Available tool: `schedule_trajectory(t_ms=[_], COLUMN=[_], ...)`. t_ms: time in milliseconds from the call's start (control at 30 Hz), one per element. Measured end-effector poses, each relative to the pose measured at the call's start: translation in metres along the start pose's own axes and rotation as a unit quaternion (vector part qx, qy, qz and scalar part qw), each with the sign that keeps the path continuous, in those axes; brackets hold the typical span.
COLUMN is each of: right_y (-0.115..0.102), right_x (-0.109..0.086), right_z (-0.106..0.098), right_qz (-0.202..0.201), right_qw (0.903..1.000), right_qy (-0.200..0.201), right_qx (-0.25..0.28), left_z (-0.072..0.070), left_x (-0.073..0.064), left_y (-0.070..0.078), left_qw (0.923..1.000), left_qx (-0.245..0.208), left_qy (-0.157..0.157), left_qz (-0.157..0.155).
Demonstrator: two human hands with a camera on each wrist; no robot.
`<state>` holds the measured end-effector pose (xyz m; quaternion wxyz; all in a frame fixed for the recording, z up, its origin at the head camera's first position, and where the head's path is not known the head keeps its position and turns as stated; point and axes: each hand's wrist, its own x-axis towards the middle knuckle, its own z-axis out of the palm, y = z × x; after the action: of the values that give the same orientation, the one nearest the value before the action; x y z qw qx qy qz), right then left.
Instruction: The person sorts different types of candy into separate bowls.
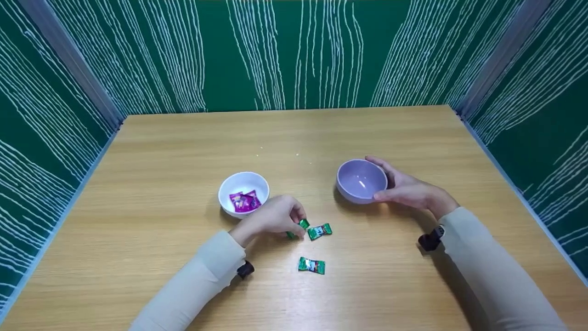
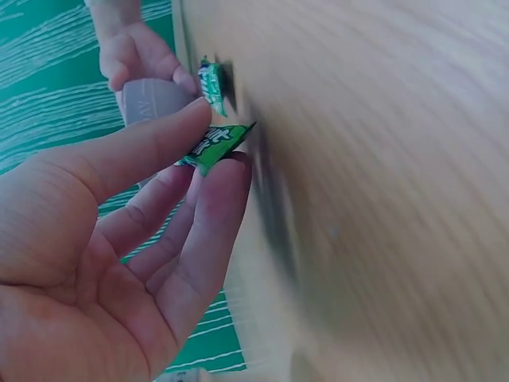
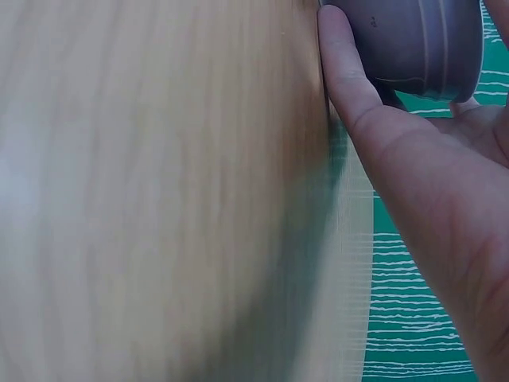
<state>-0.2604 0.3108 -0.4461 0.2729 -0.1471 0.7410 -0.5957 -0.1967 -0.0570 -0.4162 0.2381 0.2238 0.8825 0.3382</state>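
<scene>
- Sweet in green wrapper, pinched between thumb and fingertips of left grip, low over counter; cannot tell whether touching the wood.
- Second sweet, also green, flat on counter just beside left fingertips, to their right.
- Third sweet, same green wrapper, lying flat on counter, nearer the person, apart from the others.
- White bowl, upright on counter, beyond left grip and to its left, with purple packets inside, lying over one another; cannot tell how many.
- Purple bowl, mouth up, right of the sweets, held from its right side by right grip: thumb against near side, fingers round far side; cannot tell whether base touches counter.
- Pale left sleeve and right sleeve, reaching in from near edge, with dark device at left wrist and another, dark block, at right wrist.
- Tiny pale specks on counter, beyond and between both bowls.
- Green wall with white wavering lines behind counter, similar panels at both sides, grey post at left corner.
</scene>
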Motion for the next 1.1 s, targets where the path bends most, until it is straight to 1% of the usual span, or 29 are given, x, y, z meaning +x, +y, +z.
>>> schedule_trajectory(t_ms=[200,400,600,700,800,967,1100], right_y=[0.0,0.0,0.001,0.001,0.001,0.002,0.002], right_x=[0.0,0.0,-0.001,0.0,0.0,0.0,0.0], right_z=[0.002,0.002,0.001,0.001,0.001,0.001,0.0], right_qz=[-0.002,0.0,0.001,0.001,0.0,0.007,0.009], right_qw=[1.0,0.9998,0.9999,0.9999,1.0,1.0,1.0], right_qy=[0.0,0.009,0.007,0.003,0.001,0.003,0.002], right_qx=[-0.006,-0.02,-0.016,-0.011,-0.008,0.006,0.001], left_z=[-0.004,-0.011,-0.017,-0.022,-0.031,-0.046,-0.051], left_x=[0.001,0.005,0.011,0.015,0.021,0.032,0.042], left_y=[0.009,0.016,0.024,0.032,0.041,0.058,0.069], left_qw=[0.9995,0.9989,0.9978,0.9975,0.9973,0.9966,0.9942], left_qx=[-0.031,-0.047,-0.066,-0.069,-0.07,-0.082,-0.107], left_qy=[-0.005,-0.001,-0.01,-0.018,-0.021,-0.013,-0.002], left_qz=[-0.009,0.007,-0.002,0.005,0.009,0.0,0.008])
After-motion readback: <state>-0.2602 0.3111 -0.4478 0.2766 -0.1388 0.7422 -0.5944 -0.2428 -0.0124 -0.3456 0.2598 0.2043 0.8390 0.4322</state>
